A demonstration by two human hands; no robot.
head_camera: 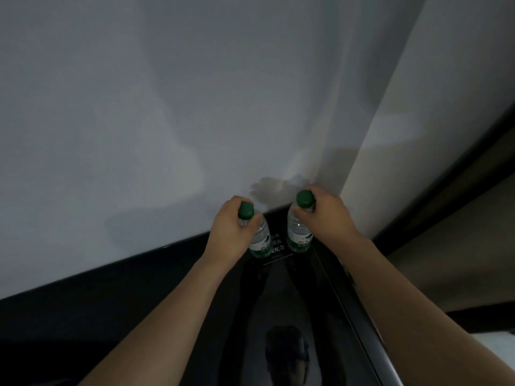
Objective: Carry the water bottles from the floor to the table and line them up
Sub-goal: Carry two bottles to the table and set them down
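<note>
Over a dark glossy table (278,302), two hands are gripping two bottles by their necks

Left hand (227,232) is curling its fingers round the neck of the left bottle (260,240) just under the green cap (245,209), and its palm is hiding most of the bottle's upper part; right hand (324,215) is pinching the right bottle (298,232) the same way below its cap (304,198). Both bottles are standing upright side by side near the table's far edge, close to a white wall (167,107); whether their bases are touching the top is hard to tell. Printed text between them is too dim to read, and both forearms are running out of frame at the bottom
</note>
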